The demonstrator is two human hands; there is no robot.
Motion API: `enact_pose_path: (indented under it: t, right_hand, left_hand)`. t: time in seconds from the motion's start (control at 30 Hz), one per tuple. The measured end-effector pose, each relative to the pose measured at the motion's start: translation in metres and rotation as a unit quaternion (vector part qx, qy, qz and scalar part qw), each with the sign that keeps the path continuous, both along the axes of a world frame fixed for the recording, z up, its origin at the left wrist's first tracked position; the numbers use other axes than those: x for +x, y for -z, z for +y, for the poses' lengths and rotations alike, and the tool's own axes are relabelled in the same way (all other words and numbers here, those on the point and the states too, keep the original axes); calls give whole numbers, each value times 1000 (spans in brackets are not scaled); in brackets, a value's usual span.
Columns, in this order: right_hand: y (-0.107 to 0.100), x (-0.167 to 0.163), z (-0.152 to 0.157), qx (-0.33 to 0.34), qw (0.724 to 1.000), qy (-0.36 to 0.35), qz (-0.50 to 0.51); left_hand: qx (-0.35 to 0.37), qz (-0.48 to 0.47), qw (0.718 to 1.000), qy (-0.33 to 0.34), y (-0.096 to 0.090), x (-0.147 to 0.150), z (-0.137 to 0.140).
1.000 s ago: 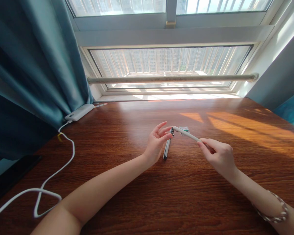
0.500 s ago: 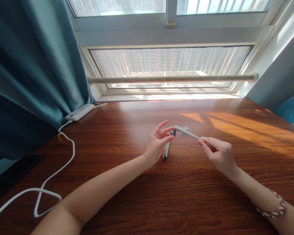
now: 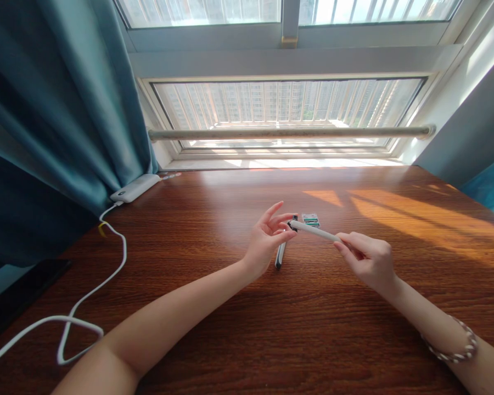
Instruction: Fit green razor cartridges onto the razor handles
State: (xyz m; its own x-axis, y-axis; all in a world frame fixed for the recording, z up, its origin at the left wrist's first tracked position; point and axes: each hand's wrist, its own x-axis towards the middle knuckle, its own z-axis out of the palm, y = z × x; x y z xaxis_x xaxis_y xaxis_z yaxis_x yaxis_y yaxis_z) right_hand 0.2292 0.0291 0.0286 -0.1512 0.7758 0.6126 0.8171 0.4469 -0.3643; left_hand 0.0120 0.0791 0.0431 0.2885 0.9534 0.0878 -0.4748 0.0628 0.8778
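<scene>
My left hand (image 3: 267,236) pinches a razor (image 3: 280,255) near its dark head, thumb below and index finger above, the other fingers spread. The razor's white-and-black handle points down toward me below that hand; I cannot tell whether it rests on the table. My right hand (image 3: 368,260) grips the end of a white toothbrush (image 3: 316,230). The brush reaches left, its head against or just in front of the razor head, with its bristles hidden. Behind the brush lies a small flat green-and-silver piece (image 3: 310,220), too small to name.
The brown wooden table (image 3: 214,340) runs back to the window. A white box-shaped device (image 3: 135,188) with a white cable (image 3: 123,252) sits by the blue curtain (image 3: 86,82). A dark flat object (image 3: 28,291) lies at the left edge. A pale rail (image 3: 288,133) crosses the window.
The toothbrush head has moved down and slightly left, onto or in front of the razor head. The razor head appears slightly turned. More of the green-and-silver piece shows.
</scene>
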Motion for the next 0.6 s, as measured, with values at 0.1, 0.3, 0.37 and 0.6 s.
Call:
enact_pose_path:
  t: [0.1, 0.3, 0.37, 0.6]
  right_hand:
    - [2, 1, 0, -2, 1000, 27, -2]
    - [-4, -4, 0, -107, 982, 55, 149]
    - [-7, -10, -2, -205, 947, 3, 248]
    - [-2, -36, -12, -454, 762, -72, 456]
  left_hand:
    - [12, 13, 1000, 1, 1, 0, 0]
    - [42, 64, 997, 24, 7, 0, 3]
    - [65, 110, 991, 44, 10, 0, 2]
    - [276, 292, 914, 53, 19, 0, -6]
